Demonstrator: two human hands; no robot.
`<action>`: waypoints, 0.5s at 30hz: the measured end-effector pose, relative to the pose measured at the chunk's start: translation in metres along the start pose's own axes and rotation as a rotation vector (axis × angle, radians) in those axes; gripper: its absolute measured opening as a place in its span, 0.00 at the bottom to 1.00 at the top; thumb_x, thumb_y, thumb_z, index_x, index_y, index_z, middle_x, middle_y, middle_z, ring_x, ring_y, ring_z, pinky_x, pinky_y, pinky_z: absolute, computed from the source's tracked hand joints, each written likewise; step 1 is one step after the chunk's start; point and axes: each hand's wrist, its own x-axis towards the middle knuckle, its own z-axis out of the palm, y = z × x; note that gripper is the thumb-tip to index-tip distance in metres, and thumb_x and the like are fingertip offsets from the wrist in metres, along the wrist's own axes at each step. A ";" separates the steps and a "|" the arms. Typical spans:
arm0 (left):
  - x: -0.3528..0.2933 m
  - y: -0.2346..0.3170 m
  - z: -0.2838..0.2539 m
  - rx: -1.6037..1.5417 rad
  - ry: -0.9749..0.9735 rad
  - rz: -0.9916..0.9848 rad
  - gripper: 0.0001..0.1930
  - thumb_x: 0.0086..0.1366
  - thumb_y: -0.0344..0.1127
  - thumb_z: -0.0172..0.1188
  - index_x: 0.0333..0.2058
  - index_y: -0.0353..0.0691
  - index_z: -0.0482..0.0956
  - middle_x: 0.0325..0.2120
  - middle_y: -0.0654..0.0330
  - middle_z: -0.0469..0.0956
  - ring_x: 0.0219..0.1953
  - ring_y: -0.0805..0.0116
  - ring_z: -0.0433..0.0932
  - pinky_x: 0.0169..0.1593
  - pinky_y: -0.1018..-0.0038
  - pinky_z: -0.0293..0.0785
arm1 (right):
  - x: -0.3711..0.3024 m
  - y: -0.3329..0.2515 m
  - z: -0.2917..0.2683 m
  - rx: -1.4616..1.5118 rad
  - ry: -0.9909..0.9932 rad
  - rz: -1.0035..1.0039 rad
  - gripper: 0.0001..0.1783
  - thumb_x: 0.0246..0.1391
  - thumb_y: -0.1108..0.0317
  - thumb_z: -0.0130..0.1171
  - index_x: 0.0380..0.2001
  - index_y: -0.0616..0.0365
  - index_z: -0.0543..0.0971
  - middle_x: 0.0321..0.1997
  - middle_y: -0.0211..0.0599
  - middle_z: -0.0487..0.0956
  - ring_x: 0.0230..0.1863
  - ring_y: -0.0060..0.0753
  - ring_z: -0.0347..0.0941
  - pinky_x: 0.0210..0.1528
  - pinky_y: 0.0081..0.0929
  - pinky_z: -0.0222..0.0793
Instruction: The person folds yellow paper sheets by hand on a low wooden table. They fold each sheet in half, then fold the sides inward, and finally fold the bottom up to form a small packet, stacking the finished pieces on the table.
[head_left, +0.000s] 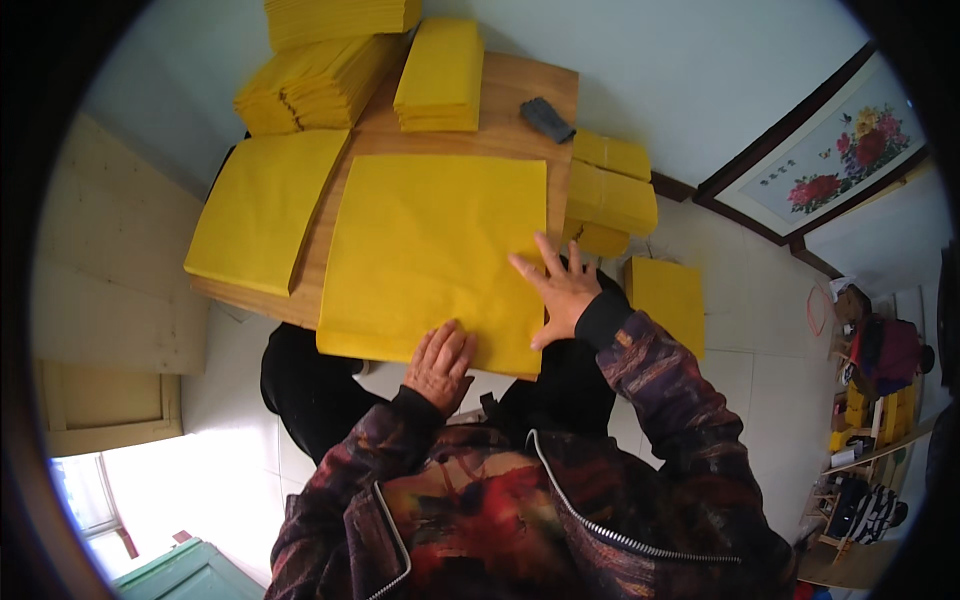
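A large, nearly square yellow sheet (430,250), apparently paper, lies in front of me, its near edge overhanging the table. Whether more sheets lie under it, I cannot tell. My left hand (437,365) is at its near edge, fingers bent together over the border; the thumb is mostly hidden. On the right edge rests my right hand (560,295), fingers spread wide and thumb pointing down toward the near corner. A yellow stack (265,210) of similar size sits to the left of the sheet.
The wooden table (515,95) carries a narrow yellow stack (440,75), piled yellow bundles (315,85) and a dark grey cloth item (547,120). More yellow bundles (610,195) stand beyond its right side. A yellow block (667,305) is right of my forearm. A framed flower picture (830,150) leans at right.
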 end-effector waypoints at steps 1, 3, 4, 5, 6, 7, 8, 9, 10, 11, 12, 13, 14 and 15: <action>0.000 0.000 0.000 -0.008 0.026 0.006 0.38 0.42 0.38 0.68 0.56 0.40 0.67 0.52 0.54 0.67 0.61 0.52 0.60 0.62 0.55 0.57 | 0.000 0.000 -0.001 0.007 -0.025 0.006 0.71 0.22 0.44 0.77 0.69 0.28 0.41 0.73 0.44 0.28 0.66 0.81 0.36 0.60 0.73 0.46; 0.000 0.000 -0.001 -0.004 0.026 0.009 0.38 0.41 0.37 0.68 0.55 0.40 0.67 0.52 0.54 0.67 0.61 0.53 0.61 0.62 0.55 0.58 | 0.002 0.001 -0.004 0.040 -0.071 0.007 0.72 0.22 0.45 0.76 0.69 0.29 0.40 0.73 0.45 0.27 0.66 0.84 0.34 0.60 0.74 0.45; 0.000 0.000 -0.001 -0.005 0.014 0.008 0.38 0.41 0.36 0.67 0.55 0.40 0.67 0.52 0.54 0.67 0.61 0.53 0.62 0.62 0.55 0.58 | 0.003 0.001 -0.004 0.042 -0.083 0.007 0.72 0.22 0.44 0.76 0.69 0.29 0.40 0.73 0.46 0.26 0.66 0.85 0.35 0.59 0.73 0.47; 0.000 -0.001 -0.002 -0.014 0.011 0.011 0.38 0.41 0.36 0.67 0.55 0.40 0.67 0.52 0.54 0.67 0.61 0.53 0.62 0.62 0.55 0.58 | 0.003 0.001 -0.005 0.040 -0.108 0.014 0.73 0.22 0.44 0.77 0.69 0.29 0.39 0.73 0.47 0.24 0.65 0.86 0.35 0.59 0.73 0.48; 0.000 -0.001 -0.002 -0.008 0.017 0.020 0.38 0.41 0.36 0.67 0.55 0.40 0.67 0.52 0.54 0.67 0.61 0.53 0.61 0.61 0.55 0.58 | 0.004 0.002 -0.006 0.041 -0.116 0.008 0.73 0.22 0.44 0.77 0.69 0.29 0.39 0.72 0.48 0.23 0.64 0.87 0.37 0.58 0.73 0.50; 0.000 -0.001 -0.003 -0.026 0.014 0.022 0.38 0.40 0.36 0.67 0.55 0.40 0.67 0.51 0.54 0.67 0.61 0.52 0.61 0.61 0.55 0.59 | 0.005 0.002 -0.006 0.060 -0.125 0.007 0.73 0.22 0.45 0.77 0.69 0.29 0.38 0.72 0.48 0.22 0.64 0.88 0.38 0.58 0.72 0.51; 0.001 -0.001 -0.004 -0.037 0.019 0.028 0.39 0.40 0.36 0.67 0.55 0.40 0.67 0.51 0.54 0.67 0.61 0.53 0.62 0.61 0.55 0.59 | 0.005 0.002 -0.006 0.077 -0.142 0.012 0.74 0.22 0.45 0.77 0.69 0.29 0.38 0.72 0.48 0.22 0.64 0.88 0.39 0.57 0.72 0.52; 0.002 -0.002 -0.004 -0.028 0.021 0.025 0.36 0.42 0.35 0.65 0.55 0.40 0.68 0.51 0.55 0.67 0.61 0.53 0.62 0.61 0.56 0.59 | 0.006 0.002 -0.007 0.090 -0.160 0.018 0.74 0.22 0.46 0.77 0.69 0.29 0.37 0.72 0.48 0.21 0.64 0.88 0.40 0.57 0.71 0.53; 0.002 -0.001 -0.005 -0.032 0.018 0.018 0.34 0.44 0.34 0.63 0.55 0.40 0.69 0.51 0.55 0.68 0.60 0.54 0.63 0.61 0.57 0.59 | 0.006 0.002 -0.007 0.090 -0.175 0.021 0.74 0.23 0.47 0.78 0.69 0.29 0.36 0.72 0.48 0.19 0.62 0.87 0.45 0.54 0.66 0.59; 0.002 0.000 -0.006 -0.036 0.015 0.009 0.32 0.46 0.33 0.61 0.54 0.39 0.70 0.51 0.55 0.68 0.60 0.55 0.63 0.61 0.58 0.60 | 0.007 0.003 -0.007 0.114 -0.183 0.018 0.74 0.24 0.48 0.77 0.69 0.29 0.36 0.72 0.48 0.19 0.62 0.86 0.47 0.53 0.64 0.61; 0.002 0.000 -0.007 -0.034 0.003 0.008 0.31 0.47 0.33 0.61 0.54 0.39 0.70 0.51 0.55 0.68 0.60 0.54 0.63 0.61 0.58 0.60 | 0.007 0.003 -0.007 0.127 -0.197 0.019 0.74 0.24 0.48 0.77 0.69 0.30 0.35 0.71 0.49 0.19 0.61 0.85 0.49 0.52 0.62 0.63; 0.002 0.000 -0.007 -0.029 0.002 0.009 0.31 0.47 0.33 0.61 0.54 0.39 0.70 0.51 0.55 0.68 0.60 0.54 0.63 0.61 0.58 0.60 | 0.008 0.003 -0.007 0.133 -0.218 0.023 0.74 0.25 0.49 0.77 0.69 0.30 0.35 0.71 0.49 0.19 0.61 0.85 0.51 0.51 0.60 0.64; 0.002 0.000 -0.008 -0.034 -0.003 0.014 0.31 0.47 0.33 0.61 0.54 0.39 0.70 0.51 0.55 0.68 0.60 0.54 0.63 0.61 0.58 0.61 | 0.008 0.004 -0.007 0.146 -0.216 0.018 0.74 0.25 0.49 0.77 0.69 0.30 0.35 0.71 0.49 0.18 0.60 0.84 0.53 0.51 0.58 0.66; 0.003 -0.001 -0.008 -0.039 -0.006 0.018 0.31 0.47 0.33 0.60 0.54 0.39 0.70 0.50 0.56 0.68 0.60 0.54 0.64 0.61 0.58 0.61 | 0.008 0.004 -0.006 0.150 -0.219 0.016 0.74 0.25 0.49 0.77 0.69 0.30 0.35 0.71 0.50 0.18 0.59 0.83 0.55 0.50 0.57 0.67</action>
